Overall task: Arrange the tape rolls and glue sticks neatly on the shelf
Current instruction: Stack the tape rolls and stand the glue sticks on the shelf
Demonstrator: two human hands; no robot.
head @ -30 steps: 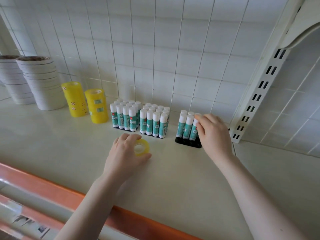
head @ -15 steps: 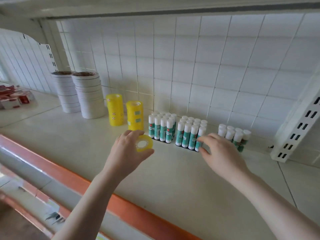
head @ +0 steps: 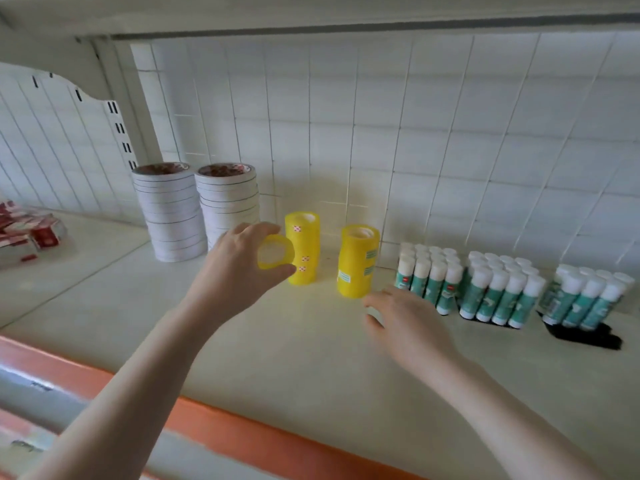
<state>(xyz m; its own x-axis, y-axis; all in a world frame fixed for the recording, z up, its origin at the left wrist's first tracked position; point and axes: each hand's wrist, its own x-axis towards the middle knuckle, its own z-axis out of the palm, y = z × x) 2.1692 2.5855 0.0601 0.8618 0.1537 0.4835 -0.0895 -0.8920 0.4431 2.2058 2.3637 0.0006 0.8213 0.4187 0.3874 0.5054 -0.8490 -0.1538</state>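
Observation:
My left hand (head: 235, 268) grips a small yellow tape roll (head: 276, 252) in the air, just left of a stack of yellow tape rolls (head: 302, 252). A second yellow stack (head: 357, 260) stands to its right. Two taller stacks of white tape rolls (head: 169, 211) (head: 228, 199) stand at the back left. Three groups of white-capped green glue sticks (head: 429, 278) (head: 498, 289) (head: 585, 296) stand in black trays at the right. My right hand (head: 408, 320) hovers low over the shelf (head: 294, 348), fingers relaxed and holding nothing, in front of the second yellow stack.
The shelf has an orange front edge (head: 242, 431) and a white grid back wall (head: 415, 150). Red and white boxes (head: 27, 233) lie on the neighbouring shelf section at far left. A white upright with slots (head: 121, 133) divides the sections.
My left hand has lifted the small yellow roll and carried it left toward the yellow stacks. My right hand left the glue sticks and moved left. The view panned left.

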